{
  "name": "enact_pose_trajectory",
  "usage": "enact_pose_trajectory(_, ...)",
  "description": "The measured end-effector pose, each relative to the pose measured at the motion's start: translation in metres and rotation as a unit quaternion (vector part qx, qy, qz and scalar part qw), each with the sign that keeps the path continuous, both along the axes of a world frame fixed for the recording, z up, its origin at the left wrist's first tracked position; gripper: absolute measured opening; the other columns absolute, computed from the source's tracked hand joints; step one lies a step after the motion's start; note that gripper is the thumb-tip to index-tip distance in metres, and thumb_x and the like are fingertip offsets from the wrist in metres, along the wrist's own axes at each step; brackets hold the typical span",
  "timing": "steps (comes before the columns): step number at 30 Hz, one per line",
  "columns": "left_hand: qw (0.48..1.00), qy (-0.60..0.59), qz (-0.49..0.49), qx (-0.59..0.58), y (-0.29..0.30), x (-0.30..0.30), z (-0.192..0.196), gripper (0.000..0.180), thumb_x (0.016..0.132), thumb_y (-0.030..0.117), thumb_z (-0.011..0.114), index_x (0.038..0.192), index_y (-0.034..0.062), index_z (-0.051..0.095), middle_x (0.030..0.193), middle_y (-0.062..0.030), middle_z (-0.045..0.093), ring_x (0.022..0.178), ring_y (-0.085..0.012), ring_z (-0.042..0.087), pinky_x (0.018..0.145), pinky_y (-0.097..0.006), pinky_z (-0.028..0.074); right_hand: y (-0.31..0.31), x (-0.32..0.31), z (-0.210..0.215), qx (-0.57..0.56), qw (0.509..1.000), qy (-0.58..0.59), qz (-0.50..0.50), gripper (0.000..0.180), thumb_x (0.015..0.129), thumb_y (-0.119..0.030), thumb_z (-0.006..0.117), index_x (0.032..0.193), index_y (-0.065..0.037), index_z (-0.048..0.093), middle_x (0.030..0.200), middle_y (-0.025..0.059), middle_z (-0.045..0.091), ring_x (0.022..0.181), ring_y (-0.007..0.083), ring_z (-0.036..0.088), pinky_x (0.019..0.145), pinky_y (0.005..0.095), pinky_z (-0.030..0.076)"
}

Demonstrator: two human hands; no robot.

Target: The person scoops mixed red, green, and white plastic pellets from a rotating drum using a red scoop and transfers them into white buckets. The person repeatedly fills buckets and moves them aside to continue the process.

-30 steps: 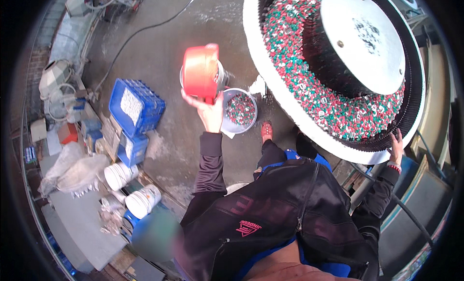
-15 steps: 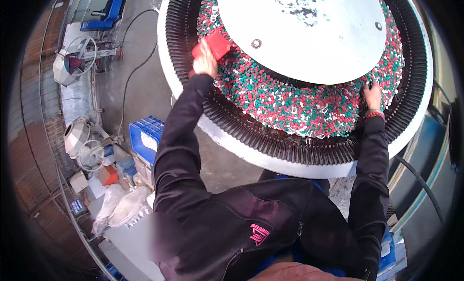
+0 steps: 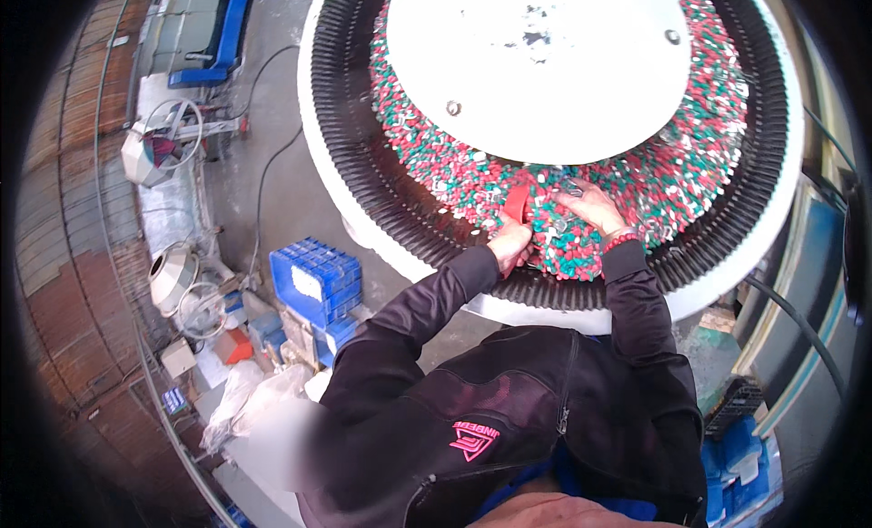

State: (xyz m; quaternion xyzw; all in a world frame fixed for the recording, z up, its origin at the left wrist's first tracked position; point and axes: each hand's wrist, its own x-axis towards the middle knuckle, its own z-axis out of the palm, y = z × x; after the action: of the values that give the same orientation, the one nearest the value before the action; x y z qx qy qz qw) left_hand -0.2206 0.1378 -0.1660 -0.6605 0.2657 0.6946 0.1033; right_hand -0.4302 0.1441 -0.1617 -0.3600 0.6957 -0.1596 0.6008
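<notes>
In front of me stands a large round tumbling bowl [image 3: 313,119] with a white rim and dark ribbed inner wall. Red, green and white tumbling chips [image 3: 436,178] fill its ring, with small pale metal loops scattered among them. My left hand [image 3: 511,244] grips a red plastic scoop or box [image 3: 517,204], tilted at the near part of the chips; its far end is partly hidden. Just right of it, my right hand [image 3: 590,206] lies on the chips with fingers stretched leftward. A small greyish piece shows by its fingertips; whether it is held is unclear.
A round white cover [image 3: 536,74] fills the bowl's middle. Blue crates [image 3: 318,278] stand on the floor at left, near bags [image 3: 254,396] and two faceted drums [image 3: 173,278] with handwheels. A black cable [image 3: 799,328] runs along the right side.
My left hand has brought the red scoop from the bowl's left side to its near middle. My right hand has moved left, close to it. The head view has shifted slightly.
</notes>
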Motion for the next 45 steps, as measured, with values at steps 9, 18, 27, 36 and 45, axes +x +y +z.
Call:
enact_pose_trajectory(9,0.954,0.225,0.160,0.116,0.010,0.010,0.108,0.006,0.083,0.009,0.038,0.089,0.0098,0.036,0.059,-0.0036,0.043,0.042,-0.0076,0.038,0.033,-0.022,0.032,0.045,-0.085,0.104,-0.170,0.980,-0.063,-0.084,0.065,0.068,-0.019,0.071,0.125,0.000,0.046,0.106,0.0134,0.059,0.103,0.0200,0.055,0.091,0.0315,0.041)
enact_pose_trajectory(18,0.918,0.337,0.202,0.058,0.040,0.084,0.185,0.019,0.082,0.008,0.041,0.099,0.0104,0.032,0.061,-0.0023,0.041,0.046,-0.0094,0.040,0.037,-0.023,0.033,0.099,-0.111,0.062,-0.178,0.940,0.270,-0.110,0.076,0.072,-0.026,0.068,0.138,-0.019,0.032,0.141,0.0268,0.021,0.132,0.0358,0.020,0.106,0.0391,0.022)
enact_pose_trajectory(27,0.888,0.356,0.287,-0.048,0.078,0.235,0.244,0.013,0.080,0.013,0.048,0.088,0.0045,0.041,0.059,-0.0009,0.041,0.043,-0.0074,0.038,0.037,-0.021,0.033,0.098,-0.057,0.099,-0.189,0.956,0.107,-0.198,0.068,0.078,-0.020,0.064,0.137,-0.009,0.033,0.135,0.0162,0.040,0.123,0.0240,0.039,0.100,0.0329,0.030)
enact_pose_trajectory(36,0.870,0.125,0.404,-0.252,0.129,0.371,0.210,0.041,0.082,0.008,0.042,0.119,0.0099,0.024,0.067,-0.0063,0.048,0.047,-0.0094,0.044,0.040,-0.023,0.039,0.111,-0.028,0.118,-0.129,0.958,0.119,-0.228,0.068,0.078,-0.024,0.066,0.137,-0.012,0.034,0.119,0.0139,0.052,0.094,0.0165,0.053,0.067,0.0283,0.044)
enact_pose_trajectory(45,0.779,-0.367,-0.018,-0.509,0.170,0.416,0.047,0.098,0.070,0.008,0.065,0.142,0.0239,0.001,0.091,-0.0199,0.063,0.076,-0.0375,0.062,0.066,-0.045,0.050,0.120,-0.045,0.137,-0.095,0.954,0.192,-0.208,0.067,0.079,-0.034,0.064,0.137,-0.019,0.034,0.127,0.0092,0.049,0.109,0.0257,0.050,0.063,0.0383,0.040)
